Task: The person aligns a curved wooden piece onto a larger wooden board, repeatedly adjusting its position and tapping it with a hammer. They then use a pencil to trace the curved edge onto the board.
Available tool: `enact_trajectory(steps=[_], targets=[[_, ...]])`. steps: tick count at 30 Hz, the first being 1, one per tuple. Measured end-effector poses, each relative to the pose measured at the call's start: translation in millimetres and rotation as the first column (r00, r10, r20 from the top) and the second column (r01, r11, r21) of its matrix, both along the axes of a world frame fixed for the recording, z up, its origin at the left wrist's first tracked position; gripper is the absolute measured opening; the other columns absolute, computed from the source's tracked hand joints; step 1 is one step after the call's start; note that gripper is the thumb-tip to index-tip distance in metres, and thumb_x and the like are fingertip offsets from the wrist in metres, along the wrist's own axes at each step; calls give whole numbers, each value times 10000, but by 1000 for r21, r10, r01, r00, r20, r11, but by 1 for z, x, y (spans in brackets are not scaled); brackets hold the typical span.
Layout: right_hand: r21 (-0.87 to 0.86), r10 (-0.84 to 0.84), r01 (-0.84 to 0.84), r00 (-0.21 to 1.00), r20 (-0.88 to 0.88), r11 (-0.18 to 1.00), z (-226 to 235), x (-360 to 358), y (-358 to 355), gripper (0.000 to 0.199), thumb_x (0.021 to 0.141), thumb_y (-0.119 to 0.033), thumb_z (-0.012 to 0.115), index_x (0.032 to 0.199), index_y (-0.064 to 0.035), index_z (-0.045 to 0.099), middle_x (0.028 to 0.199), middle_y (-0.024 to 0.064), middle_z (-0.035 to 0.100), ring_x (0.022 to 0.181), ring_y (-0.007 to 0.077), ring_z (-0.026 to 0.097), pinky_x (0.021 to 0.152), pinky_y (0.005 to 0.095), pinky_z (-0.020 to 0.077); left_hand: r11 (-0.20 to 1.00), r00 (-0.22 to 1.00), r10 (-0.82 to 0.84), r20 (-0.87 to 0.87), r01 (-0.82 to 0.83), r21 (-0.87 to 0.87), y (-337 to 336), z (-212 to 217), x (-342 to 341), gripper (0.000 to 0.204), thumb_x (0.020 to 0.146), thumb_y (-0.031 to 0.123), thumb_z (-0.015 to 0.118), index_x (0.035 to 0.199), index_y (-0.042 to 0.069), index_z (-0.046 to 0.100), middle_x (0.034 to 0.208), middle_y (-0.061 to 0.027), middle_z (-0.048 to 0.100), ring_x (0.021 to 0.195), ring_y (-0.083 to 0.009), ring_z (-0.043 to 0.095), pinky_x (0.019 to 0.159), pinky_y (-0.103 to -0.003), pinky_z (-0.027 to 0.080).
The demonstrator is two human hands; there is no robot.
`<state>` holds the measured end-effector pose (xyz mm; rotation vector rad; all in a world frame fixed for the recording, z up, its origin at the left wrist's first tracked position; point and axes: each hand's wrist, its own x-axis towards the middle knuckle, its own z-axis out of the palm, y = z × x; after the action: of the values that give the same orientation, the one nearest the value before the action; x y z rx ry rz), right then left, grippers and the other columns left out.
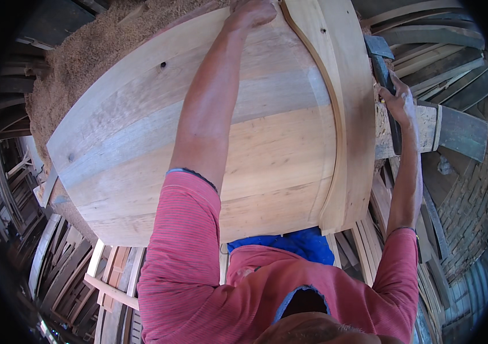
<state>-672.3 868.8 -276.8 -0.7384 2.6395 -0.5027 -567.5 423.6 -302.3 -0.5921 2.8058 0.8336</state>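
A large headboard-like panel [267, 149] of pale joined boards, with a curved outer edge, lies flat in front of me. Along its right part runs a thin curved wooden moulding [335, 137]. My left hand [252, 14] reaches across to the far side of the panel, close to the moulding's far end; its fingers are cut off by the frame's upper edge. Beyond the panel's right edge, my right hand [398, 102] is closed around a dark bar [382, 71] with a grey block at its far end. The bar's lower part is partly hidden by my forearm.
Sawdust [77, 74] is heaped beyond the panel at the far left. A thick timber beam [456, 132] juts out at the right. Stacked curved boards [438, 51] fill the far right, and more wood offcuts [60, 269] lie at the near left.
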Motion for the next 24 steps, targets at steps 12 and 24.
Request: enact_trajectory(steps=[12, 24], targets=[[-27, -71, 74, 992, 106, 997, 22, 27, 25, 718, 851, -270, 688, 1471, 31, 484, 1384, 272, 595, 1267, 392, 595, 1086, 416, 439, 994, 999, -33, 31, 29, 104, 10, 38, 7, 590, 881, 332, 605, 1441, 158, 538, 1363, -206, 625, 1300, -373, 566, 1105, -480, 438], [273, -277, 321, 942, -187, 907, 3, 102, 161, 546, 947, -321, 667, 1300, 89, 588, 1071, 263, 692, 998, 396, 663, 883, 447, 513, 998, 998, -15, -53, 18, 58, 3, 29, 21, 678, 766, 456, 799, 1312, 94, 625, 1205, -205, 704, 1184, -363, 649, 1001, -487, 511]])
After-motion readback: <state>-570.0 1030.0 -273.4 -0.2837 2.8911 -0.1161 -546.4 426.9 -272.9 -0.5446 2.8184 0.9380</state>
